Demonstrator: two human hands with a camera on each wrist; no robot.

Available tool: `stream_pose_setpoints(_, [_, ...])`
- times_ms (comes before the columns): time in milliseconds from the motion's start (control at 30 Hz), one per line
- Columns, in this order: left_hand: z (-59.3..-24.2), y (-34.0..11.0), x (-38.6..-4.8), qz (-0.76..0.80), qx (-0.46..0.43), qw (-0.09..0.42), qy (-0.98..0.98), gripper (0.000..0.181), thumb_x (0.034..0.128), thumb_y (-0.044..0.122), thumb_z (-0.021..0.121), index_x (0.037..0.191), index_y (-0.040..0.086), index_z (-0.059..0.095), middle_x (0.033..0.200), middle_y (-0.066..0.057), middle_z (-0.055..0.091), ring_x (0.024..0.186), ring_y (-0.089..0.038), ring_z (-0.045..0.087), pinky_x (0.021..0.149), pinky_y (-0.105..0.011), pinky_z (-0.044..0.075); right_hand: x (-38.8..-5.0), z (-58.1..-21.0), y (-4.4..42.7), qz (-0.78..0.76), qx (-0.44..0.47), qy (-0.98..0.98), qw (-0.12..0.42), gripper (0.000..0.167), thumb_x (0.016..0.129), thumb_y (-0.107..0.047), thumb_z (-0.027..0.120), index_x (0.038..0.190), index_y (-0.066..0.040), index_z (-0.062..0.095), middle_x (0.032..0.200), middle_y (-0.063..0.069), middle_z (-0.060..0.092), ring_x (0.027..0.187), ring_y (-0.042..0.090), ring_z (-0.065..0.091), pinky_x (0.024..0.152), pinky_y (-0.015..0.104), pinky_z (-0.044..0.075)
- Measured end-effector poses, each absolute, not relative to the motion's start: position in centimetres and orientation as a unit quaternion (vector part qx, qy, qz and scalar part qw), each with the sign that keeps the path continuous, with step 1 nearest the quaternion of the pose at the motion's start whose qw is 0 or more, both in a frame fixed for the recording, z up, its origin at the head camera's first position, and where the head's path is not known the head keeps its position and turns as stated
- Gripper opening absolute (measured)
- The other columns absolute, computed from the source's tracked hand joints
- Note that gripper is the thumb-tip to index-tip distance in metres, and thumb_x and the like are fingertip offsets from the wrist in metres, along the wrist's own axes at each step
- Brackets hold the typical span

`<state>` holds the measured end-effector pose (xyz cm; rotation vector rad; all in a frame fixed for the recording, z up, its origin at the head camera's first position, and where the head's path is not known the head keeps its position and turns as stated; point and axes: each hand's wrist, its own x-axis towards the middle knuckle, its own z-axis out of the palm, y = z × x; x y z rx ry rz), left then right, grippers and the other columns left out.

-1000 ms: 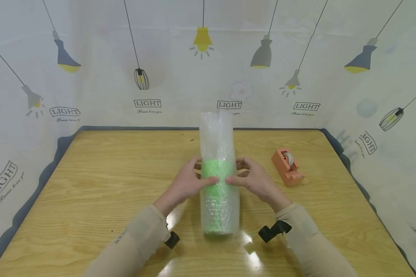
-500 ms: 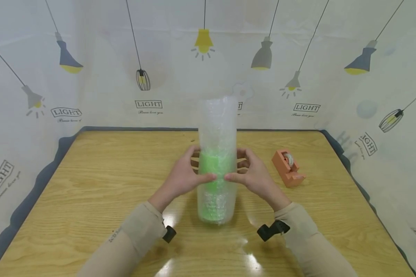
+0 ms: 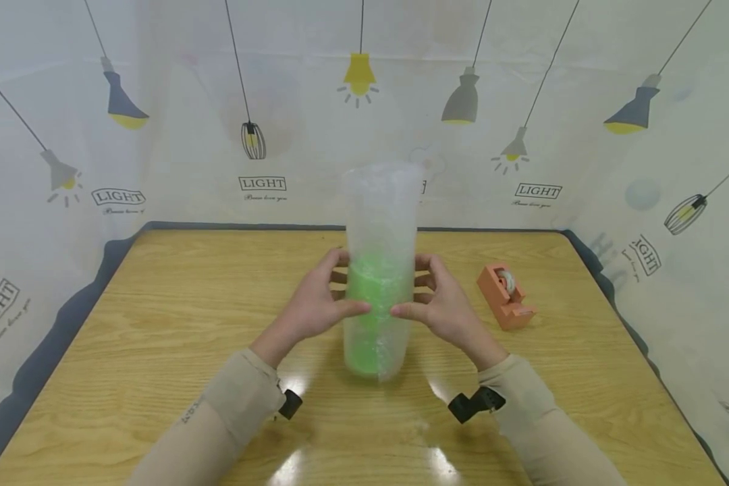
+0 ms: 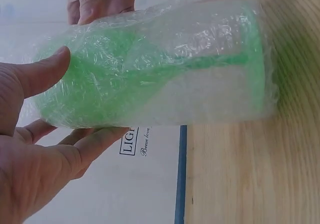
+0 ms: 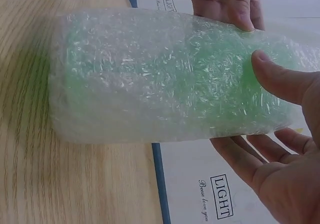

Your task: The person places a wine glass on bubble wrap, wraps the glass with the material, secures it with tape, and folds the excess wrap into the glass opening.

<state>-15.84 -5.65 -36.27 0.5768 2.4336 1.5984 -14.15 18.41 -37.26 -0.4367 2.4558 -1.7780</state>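
A green wine glass (image 4: 100, 74) is wrapped in a tall roll of clear bubble wrap (image 3: 381, 209). Its bowl, stem and foot show through the film in the left wrist view. It stands roughly upright, bowl up, and the wrap rises well above the bowl. My left hand (image 3: 318, 297) grips its left side, thumb in front and fingers curled behind. From the right, my right hand (image 3: 449, 304) holds it the same way at bowl height. The two thumbs lie close together on the near face. Whether the foot touches the table cannot be told.
An orange tape dispenser (image 3: 504, 297) with a roll of tape stands on the wooden table (image 3: 219, 283), right of my right hand. A white cloth (image 3: 304, 135) printed with lamps hangs round the back and sides.
Both hands have brought the wrapped wine glass a little farther from me and tilted it more upright. Its wrapping has turned slightly, and the top edge sits higher in view.
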Motion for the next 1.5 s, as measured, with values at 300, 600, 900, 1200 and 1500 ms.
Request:
stream_pose_setpoints(300, [-36.3,-5.8,-16.1,0.538,0.210,0.076,0.813,0.072,0.0848,0.006,0.084,0.145,0.010,0.044,0.145,-0.013,0.051,0.131,-0.037,0.056,0.108,-0.048,0.051,-14.1,-37.5,18.0,-0.604,-0.164,0.780,0.013,0.081,0.082,0.007,0.082,0.147,0.001,0.034,0.146,0.019,0.044,0.130,0.038,0.053,0.106,0.052,0.052])
stream_pose_setpoints(600, [-36.7,-6.0,-16.1,0.549,0.214,0.069,0.805,0.072,0.0846,0.003,0.082,0.145,0.012,0.044,0.146,-0.010,0.052,0.133,-0.036,0.054,0.110,-0.052,0.049,-14.2,-38.1,17.7,-0.598,-0.167,0.784,-0.010,0.084,0.081,0.007,0.083,0.148,0.001,0.033,0.148,0.018,0.044,0.133,0.039,0.053,0.108,0.052,0.051])
stream_pose_setpoints(900, [-37.0,-6.2,-16.0,0.551,0.214,0.053,0.805,0.069,0.0879,0.021,0.084,0.145,0.014,0.046,0.145,-0.010,0.053,0.135,-0.034,0.053,0.110,-0.054,0.048,-14.1,-38.8,17.7,-0.580,-0.183,0.794,-0.025,0.082,0.082,0.003,0.084,0.147,0.000,0.034,0.149,0.018,0.044,0.134,0.042,0.052,0.108,0.055,0.050])
stream_pose_setpoints(1200, [-37.0,-6.1,-15.6,0.545,0.193,0.026,0.816,0.057,0.0915,0.037,0.080,0.136,0.016,0.051,0.136,-0.008,0.060,0.128,-0.029,0.058,0.110,-0.054,0.048,-13.7,-38.8,17.6,-0.559,-0.187,0.807,-0.026,0.085,0.080,0.002,0.086,0.147,-0.001,0.034,0.148,0.017,0.045,0.132,0.040,0.053,0.108,0.056,0.050])
stream_pose_setpoints(1500, [-36.9,-5.9,-15.2,0.547,0.199,-0.028,0.812,0.068,0.0894,0.036,0.082,0.145,0.017,0.049,0.139,0.001,0.058,0.127,-0.024,0.054,0.111,-0.056,0.043,-13.5,-38.8,17.8,-0.534,-0.223,0.814,-0.049,0.080,0.080,0.004,0.085,0.144,0.002,0.036,0.145,0.020,0.049,0.126,0.040,0.059,0.104,0.054,0.053])
